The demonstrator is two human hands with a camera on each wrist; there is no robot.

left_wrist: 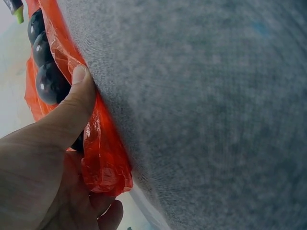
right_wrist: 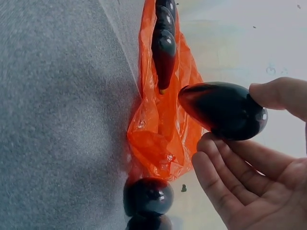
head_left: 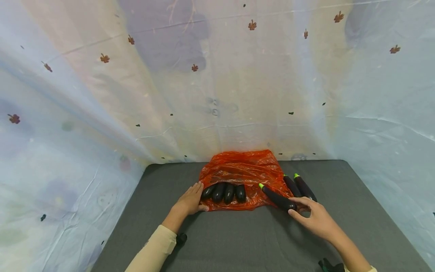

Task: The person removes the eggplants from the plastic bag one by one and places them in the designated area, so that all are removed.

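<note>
An orange-red plastic bag (head_left: 242,170) lies with its mouth toward me, several dark eggplants (head_left: 229,192) side by side in it. My left hand (head_left: 188,198) holds the bag's front left corner. In the left wrist view the thumb (left_wrist: 80,88) lies over the red film, with the other fingers partly hidden behind it. My right hand (head_left: 314,219) grips one eggplant (head_left: 276,197) by its rounded end, between thumb and fingers. Its green stem end points at the bag's mouth. In the right wrist view this eggplant (right_wrist: 223,110) hangs above the film.
Two more eggplants (head_left: 304,187) lie on the grey table (head_left: 238,241) just right of the bag. A patterned sheet (head_left: 217,83) with small brown leaf marks rises behind the table and along both sides.
</note>
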